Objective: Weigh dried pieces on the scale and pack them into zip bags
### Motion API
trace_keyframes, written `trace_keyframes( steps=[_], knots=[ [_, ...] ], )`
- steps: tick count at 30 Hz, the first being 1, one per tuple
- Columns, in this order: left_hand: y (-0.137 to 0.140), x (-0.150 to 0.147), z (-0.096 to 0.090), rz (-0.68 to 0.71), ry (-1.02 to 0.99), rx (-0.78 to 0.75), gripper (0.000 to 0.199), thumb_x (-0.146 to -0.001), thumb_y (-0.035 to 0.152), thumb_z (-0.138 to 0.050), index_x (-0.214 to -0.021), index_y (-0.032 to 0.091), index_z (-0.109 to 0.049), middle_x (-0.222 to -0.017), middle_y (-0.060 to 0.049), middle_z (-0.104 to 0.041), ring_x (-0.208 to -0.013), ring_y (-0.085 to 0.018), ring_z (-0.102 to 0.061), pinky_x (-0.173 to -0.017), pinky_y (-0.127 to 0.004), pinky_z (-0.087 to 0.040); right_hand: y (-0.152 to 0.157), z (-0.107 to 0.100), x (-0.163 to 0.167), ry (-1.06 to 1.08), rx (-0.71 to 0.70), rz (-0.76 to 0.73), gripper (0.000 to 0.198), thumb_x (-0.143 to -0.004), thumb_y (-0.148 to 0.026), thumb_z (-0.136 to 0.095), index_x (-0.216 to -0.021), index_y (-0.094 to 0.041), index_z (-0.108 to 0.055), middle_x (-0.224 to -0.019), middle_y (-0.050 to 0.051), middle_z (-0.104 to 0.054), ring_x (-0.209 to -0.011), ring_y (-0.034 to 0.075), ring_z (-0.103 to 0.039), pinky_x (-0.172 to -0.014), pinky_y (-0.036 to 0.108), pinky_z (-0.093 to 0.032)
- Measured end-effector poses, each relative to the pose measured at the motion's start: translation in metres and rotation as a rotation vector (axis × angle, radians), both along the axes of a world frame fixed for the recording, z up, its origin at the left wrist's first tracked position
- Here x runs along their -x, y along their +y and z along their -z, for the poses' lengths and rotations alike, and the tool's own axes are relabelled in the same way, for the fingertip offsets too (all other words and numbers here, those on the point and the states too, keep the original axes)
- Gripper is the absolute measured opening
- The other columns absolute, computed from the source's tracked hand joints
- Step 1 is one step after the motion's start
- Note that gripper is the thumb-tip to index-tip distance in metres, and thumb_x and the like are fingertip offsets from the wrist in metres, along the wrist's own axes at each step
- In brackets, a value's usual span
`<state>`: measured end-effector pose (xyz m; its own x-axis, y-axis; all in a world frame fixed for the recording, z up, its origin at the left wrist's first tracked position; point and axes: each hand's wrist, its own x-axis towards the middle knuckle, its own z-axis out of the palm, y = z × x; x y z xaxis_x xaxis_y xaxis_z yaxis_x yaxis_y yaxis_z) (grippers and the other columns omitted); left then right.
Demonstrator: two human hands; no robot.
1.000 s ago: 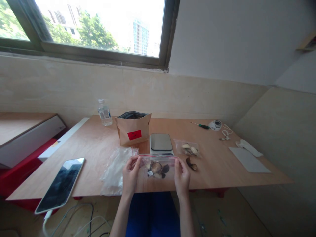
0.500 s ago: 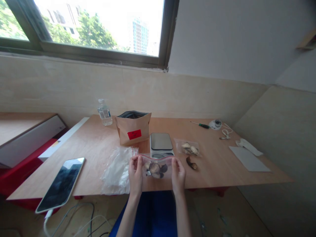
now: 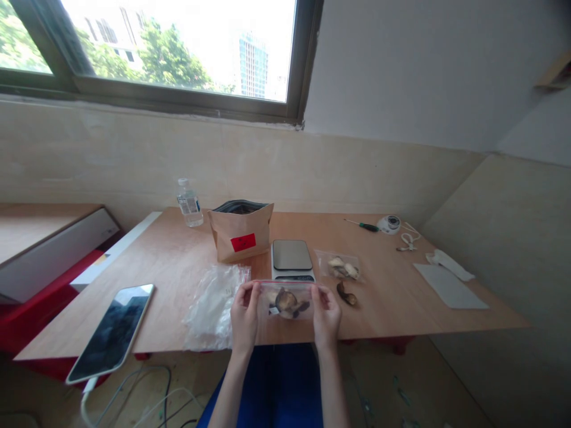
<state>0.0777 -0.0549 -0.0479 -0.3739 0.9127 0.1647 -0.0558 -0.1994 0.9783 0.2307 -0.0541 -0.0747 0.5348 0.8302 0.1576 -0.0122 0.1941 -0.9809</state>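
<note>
A clear zip bag [image 3: 263, 324] with a red-lined top holds several dried mushrooms [image 3: 286, 302]. My left hand [image 3: 244, 318] pinches its upper left corner, and my right hand [image 3: 327, 314] pinches the upper right one. The bag hangs at the table's front edge, before a kitchen scale [image 3: 292, 255] with a bare metal plate. To the right lie another clear bag [image 3: 342, 267] of dried mushroom pieces and one loose dark dried mushroom piece [image 3: 347, 294]. Left of my left hand is a pile of clear plastic bags [image 3: 212, 309].
Behind the pile stands an open brown paper pouch [image 3: 241, 235] with a red label, beside a clear bottle [image 3: 190, 203]. A phone [image 3: 111, 333] on a cable overhangs the front left edge. A screwdriver [image 3: 368, 227], white camera [image 3: 389, 224] and white sheet [image 3: 450, 286] lie right.
The bag's top, which sagged and gaped slightly before, is now pulled straight and looks pressed together. My hands have spread slightly apart, and the mushrooms inside have shifted.
</note>
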Motion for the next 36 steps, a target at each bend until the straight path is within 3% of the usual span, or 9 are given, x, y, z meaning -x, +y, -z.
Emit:
trace_keyframes(
  steps=[4, 6, 8, 12, 15, 18, 23, 31, 36],
  knots=[
    [-0.004, -0.004, -0.006, -0.069, 0.008, -0.004, 0.023, -0.079, 0.042, -0.060, -0.083, 0.020, -0.063, -0.080, -0.002, -0.064, -0.079, -0.018, -0.059, -0.076, -0.028, -0.045, -0.002, -0.013, -0.002, -0.188, -0.059, 0.009, 0.031, -0.082, -0.042, -0.056, -0.096, -0.015, -0.060, -0.100, 0.011, -0.067, -0.096, 0.024, -0.062, -0.087, 0.040, -0.046],
    [-0.004, -0.007, -0.010, -0.054, -0.007, -0.014, 0.022, -0.079, 0.041, -0.061, -0.083, 0.020, -0.063, -0.079, -0.002, -0.064, -0.077, -0.017, -0.059, -0.074, -0.027, -0.045, -0.003, -0.030, -0.001, -0.389, -0.132, 0.037, 0.036, -0.083, -0.038, -0.056, -0.112, -0.017, -0.056, -0.118, 0.012, -0.060, -0.112, 0.024, -0.053, -0.098, 0.044, -0.038],
    [-0.004, -0.011, -0.014, -0.021, -0.020, -0.042, 0.020, -0.078, 0.039, -0.062, -0.082, 0.020, -0.063, -0.078, -0.001, -0.064, -0.076, -0.017, -0.060, -0.072, -0.026, -0.046, -0.002, -0.050, 0.004, -0.601, -0.185, -0.061, 0.040, -0.083, -0.035, -0.057, -0.121, -0.022, -0.052, -0.125, 0.010, -0.056, -0.120, 0.024, -0.046, -0.103, 0.045, -0.032],
    [-0.003, -0.013, -0.020, 0.038, -0.003, -0.112, 0.017, -0.080, 0.036, -0.061, -0.082, 0.019, -0.063, -0.080, -0.002, -0.064, -0.077, -0.017, -0.060, -0.071, -0.026, -0.047, 0.006, -0.081, 0.014, -0.844, -0.213, -0.496, 0.019, -0.084, -0.031, -0.059, -0.102, -0.026, -0.064, -0.108, 0.004, -0.065, -0.109, 0.022, -0.053, -0.095, 0.039, -0.039],
    [-0.003, -0.008, -0.019, 0.079, 0.080, -0.159, 0.016, -0.083, 0.034, -0.058, -0.083, 0.018, -0.063, -0.080, -0.003, -0.064, -0.077, -0.017, -0.060, -0.071, -0.028, -0.047, 0.014, -0.091, 0.016, -0.866, -0.168, -0.604, 0.007, -0.084, -0.024, -0.060, -0.082, -0.023, -0.067, -0.086, 0.002, -0.068, -0.087, 0.019, -0.059, -0.081, 0.032, -0.043],
    [-0.004, -0.003, -0.016, 0.106, 0.181, -0.218, 0.013, -0.084, 0.030, -0.056, -0.082, 0.019, -0.064, -0.082, -0.003, -0.064, -0.080, -0.017, -0.059, -0.075, -0.029, -0.046, 0.019, -0.094, 0.013, -0.883, -0.128, -0.654, 0.015, -0.083, -0.014, -0.058, -0.073, -0.022, -0.065, -0.076, -0.001, -0.068, -0.076, 0.016, -0.059, -0.074, 0.029, -0.041],
    [-0.005, -0.005, -0.015, 0.102, 0.272, -0.251, 0.014, -0.086, 0.026, -0.053, -0.084, 0.021, -0.066, -0.084, -0.003, -0.064, -0.082, -0.017, -0.058, -0.076, -0.029, -0.045, 0.019, -0.090, 0.013, -0.940, -0.146, -0.583, 0.024, -0.078, -0.002, -0.054, -0.065, -0.021, -0.063, -0.067, -0.002, -0.067, -0.068, 0.015, -0.057, -0.073, 0.029, -0.038],
    [-0.007, 0.000, -0.014, -0.020, 0.275, -0.217, 0.015, -0.087, 0.029, -0.051, -0.083, 0.021, -0.063, -0.083, -0.002, -0.063, -0.081, -0.016, -0.058, -0.075, -0.028, -0.044, 0.018, -0.077, 0.006, -0.874, -0.144, -0.564, 0.014, -0.083, -0.015, -0.060, -0.083, -0.026, -0.070, -0.086, -0.001, -0.071, -0.086, 0.018, -0.059, -0.080, 0.030, -0.041],
    [-0.005, 0.004, -0.014, 0.079, 0.246, -0.165, 0.015, -0.085, 0.032, -0.054, -0.084, 0.020, -0.063, -0.082, -0.002, -0.064, -0.079, -0.016, -0.059, -0.073, -0.027, -0.045, 0.022, -0.068, 0.003, -0.973, -0.201, -0.456, 0.020, -0.084, -0.009, -0.056, -0.072, -0.022, -0.066, -0.076, 0.000, -0.070, -0.078, 0.019, -0.059, -0.076, 0.031, -0.041]
  ],
)
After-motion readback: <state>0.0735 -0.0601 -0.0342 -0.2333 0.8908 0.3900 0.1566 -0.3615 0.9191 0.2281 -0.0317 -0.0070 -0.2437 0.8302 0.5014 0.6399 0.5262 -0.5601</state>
